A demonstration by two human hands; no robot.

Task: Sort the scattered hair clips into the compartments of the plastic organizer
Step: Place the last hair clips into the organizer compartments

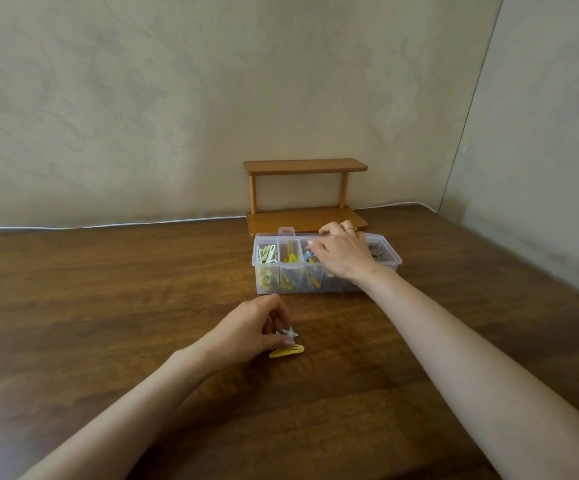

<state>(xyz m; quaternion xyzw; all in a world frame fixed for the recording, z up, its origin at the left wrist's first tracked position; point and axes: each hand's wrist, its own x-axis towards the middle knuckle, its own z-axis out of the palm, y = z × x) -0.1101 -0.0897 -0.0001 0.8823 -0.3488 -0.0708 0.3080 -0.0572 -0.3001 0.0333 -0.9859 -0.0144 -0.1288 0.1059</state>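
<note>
A clear plastic organizer [270, 287] stands on the wooden table, its compartments holding several pale, yellow and blue hair clips. My right hand [341, 252] reaches over its middle compartments with fingers curled down; what the fingertips hold, if anything, is hidden. My left hand [251, 327] is nearer to me and pinches a small white star-shaped clip [290, 332] just above the table. A flat yellow clip [286, 352] lies on the table right under that hand.
A small two-level wooden shelf [307, 192] stands behind the organizer against the wall. A white cable [108, 225] runs along the table's back edge. The brown wooden table [108, 306] stretches wide to the left and towards me.
</note>
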